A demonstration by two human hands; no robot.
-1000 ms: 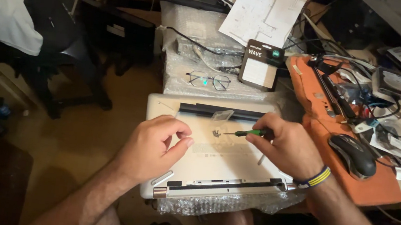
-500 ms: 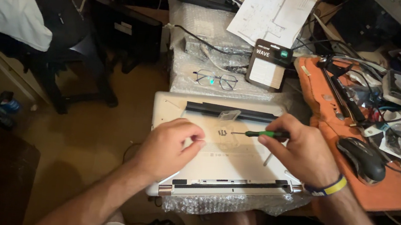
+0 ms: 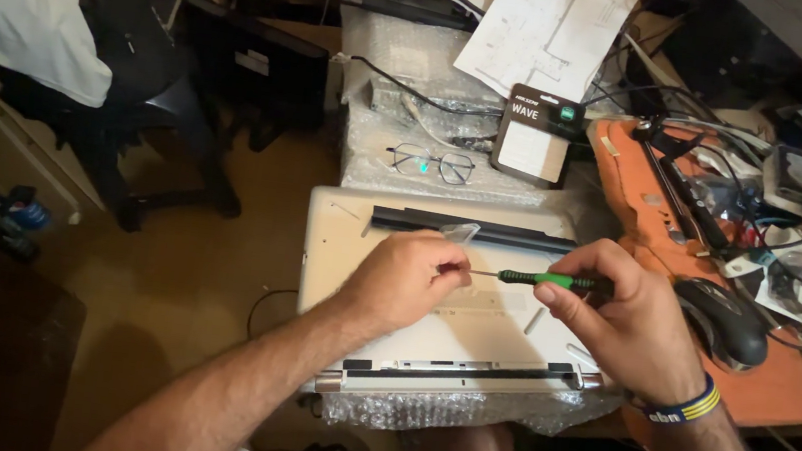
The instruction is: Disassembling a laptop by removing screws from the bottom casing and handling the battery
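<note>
The laptop (image 3: pixel 429 330) shows a matt white plastic underside, smooth, with 1 black plastic strip (image 3: pixel 481 231) along its far edge. It lies on clear bubble wrap (image 3: pixel 460 414), glossy and dimpled. The screwdriver (image 3: pixel 531 278), gripped in the right hand (image 3: pixel 627 322), has a green and black plastic handle and a thin bare metal shaft; the left hand (image 3: pixel 405 278) touches the shaft tip. The wristband (image 3: pixel 682 407) looks like smooth rubber. The mouse (image 3: pixel 727 323) is dark plastic with a slight sheen, resting on a matt orange mat (image 3: pixel 765 383). The spectacles (image 3: pixel 430 163) have thin metal rims. The sheet (image 3: pixel 549 31) is matt white paper. A white cloth (image 3: pixel 19 1) is soft and creased.
</note>
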